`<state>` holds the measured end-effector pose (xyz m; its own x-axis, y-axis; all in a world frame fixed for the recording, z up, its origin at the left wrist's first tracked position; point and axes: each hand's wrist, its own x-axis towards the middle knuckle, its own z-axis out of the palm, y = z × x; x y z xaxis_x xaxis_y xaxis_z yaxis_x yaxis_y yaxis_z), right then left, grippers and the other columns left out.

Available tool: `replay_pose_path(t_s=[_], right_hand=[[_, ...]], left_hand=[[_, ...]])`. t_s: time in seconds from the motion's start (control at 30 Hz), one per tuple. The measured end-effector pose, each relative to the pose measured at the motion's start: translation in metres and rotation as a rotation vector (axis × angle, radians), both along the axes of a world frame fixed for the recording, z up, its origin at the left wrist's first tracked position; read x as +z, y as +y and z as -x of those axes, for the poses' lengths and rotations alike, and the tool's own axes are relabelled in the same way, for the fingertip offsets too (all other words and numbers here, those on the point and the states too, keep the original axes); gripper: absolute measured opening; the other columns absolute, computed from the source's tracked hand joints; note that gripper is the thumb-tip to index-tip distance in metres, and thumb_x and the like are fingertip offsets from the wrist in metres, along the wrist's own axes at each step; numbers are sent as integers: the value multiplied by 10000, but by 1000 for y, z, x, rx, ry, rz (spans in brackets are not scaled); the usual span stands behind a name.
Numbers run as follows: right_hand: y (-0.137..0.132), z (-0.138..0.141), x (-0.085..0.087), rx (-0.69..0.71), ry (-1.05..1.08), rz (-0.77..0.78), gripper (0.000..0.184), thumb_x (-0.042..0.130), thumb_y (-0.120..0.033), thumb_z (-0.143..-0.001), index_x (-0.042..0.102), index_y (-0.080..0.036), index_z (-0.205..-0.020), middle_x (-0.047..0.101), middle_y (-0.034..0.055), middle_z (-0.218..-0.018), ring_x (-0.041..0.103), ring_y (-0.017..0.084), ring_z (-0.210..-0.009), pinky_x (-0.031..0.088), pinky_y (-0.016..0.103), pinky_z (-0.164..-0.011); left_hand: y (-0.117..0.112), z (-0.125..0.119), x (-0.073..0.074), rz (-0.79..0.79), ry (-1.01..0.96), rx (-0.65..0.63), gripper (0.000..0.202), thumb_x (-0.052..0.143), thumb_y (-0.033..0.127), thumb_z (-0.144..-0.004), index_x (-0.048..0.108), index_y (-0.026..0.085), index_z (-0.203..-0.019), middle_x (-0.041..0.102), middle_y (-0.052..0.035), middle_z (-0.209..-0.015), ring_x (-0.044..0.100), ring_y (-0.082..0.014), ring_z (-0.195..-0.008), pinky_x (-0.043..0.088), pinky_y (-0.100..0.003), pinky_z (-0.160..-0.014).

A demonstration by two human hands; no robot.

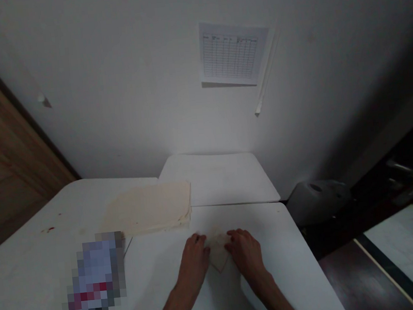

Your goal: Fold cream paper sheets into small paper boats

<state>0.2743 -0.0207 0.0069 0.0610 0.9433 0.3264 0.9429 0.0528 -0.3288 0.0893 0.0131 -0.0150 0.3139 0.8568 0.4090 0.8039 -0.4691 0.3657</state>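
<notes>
A small cream sheet, folded to a point toward me (218,254), lies on the white table (160,286). My left hand (194,260) presses its left edge with the fingers curled down onto it. My right hand (245,252) rests on its right edge, fingers bent over the sheet. Both hands lie palm down and touch the sheet from either side. A flat stack of the same cream sheets (149,208) sits farther back on the left, apart from my hands.
A blurred-out object (92,280) stands on the table at the left. A second white table (218,178) butts against the wall behind. A printed chart (231,54) hangs on the wall. A white container (316,198) sits on the floor at the right, a wooden door (2,160) at the left.
</notes>
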Motion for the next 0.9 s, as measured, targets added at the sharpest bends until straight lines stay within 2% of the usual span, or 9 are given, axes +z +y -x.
replay_pose_path(t_s=[0.2,0.47,0.7,0.9], right_hand=[[5,8,11,-42,-56,74,286,689,-140,-725,638,-259,-981,680,60,-866,618,253,-884,429,308,-645],[8,12,30,-77,-52,346,314,649,-169,-766,615,-250,-1068,680,41,-918,585,240,-972,412,281,-698],[9,5,28,-33,56,343,273,603,-176,-769,623,-242,-1034,677,34,-917,570,223,-955,397,278,-729],[13,-6,23,17,174,295,148,621,-188,-729,654,-217,-870,665,31,-860,585,198,-870,390,264,-743]], left_hand=[[3,-2,1,71,37,20,361,503,55,-733,591,135,-1073,622,-123,-1067,576,-275,-1012,459,-424,-876],[2,-11,14,273,55,76,400,487,22,-721,575,100,-1104,596,-125,-1063,555,-247,-1000,413,-347,-887],[9,-7,16,378,-5,63,375,556,45,-706,576,136,-1069,589,-93,-1039,537,-244,-1037,389,-336,-896],[14,5,26,420,-98,-43,214,592,79,-729,623,166,-922,587,-38,-900,571,-190,-885,421,-278,-787]])
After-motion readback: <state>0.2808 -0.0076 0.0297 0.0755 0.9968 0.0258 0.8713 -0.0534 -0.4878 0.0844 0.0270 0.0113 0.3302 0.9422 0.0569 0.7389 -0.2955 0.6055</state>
